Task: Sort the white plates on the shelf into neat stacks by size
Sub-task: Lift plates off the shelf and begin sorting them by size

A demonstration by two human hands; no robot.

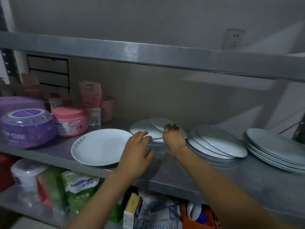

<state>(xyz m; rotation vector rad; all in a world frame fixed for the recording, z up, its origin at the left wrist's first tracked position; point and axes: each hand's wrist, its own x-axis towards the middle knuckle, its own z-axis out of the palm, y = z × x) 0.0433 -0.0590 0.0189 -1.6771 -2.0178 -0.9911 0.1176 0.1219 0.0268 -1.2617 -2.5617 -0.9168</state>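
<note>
Both our hands are on the middle steel shelf [54, 151], at the small plates [145, 129] in the centre. Left hand [137, 154] is open, fingers spread, fingertips touching the near-left rim of the small plates; nothing clamped. Right hand [173, 138] is curled over the near-right rim, fingers bent down onto the top plate's surface; can't tell whether it really grips or just rests, the fingertips are blurred. The small plates lie flat, face up, two or three overlapping and slid off-centre toward the back right; the lower ones are hidden behind our hands, so no count. One large plate [100, 146] lies flat and alone just left of the left hand, its front edge hanging over the shelf lip, with faint print on the left rim we can't read. Right of the right wrist, a fanned stack [219, 144] of medium plates, upper ones slid to the right, leaning slightly. Further right another stack [272, 147], cut off by the frame edge. At the left end of the shelf sit a purple tub [27, 128] and a pink jar [70, 121]. Whole frame is dim and soft.
</note>
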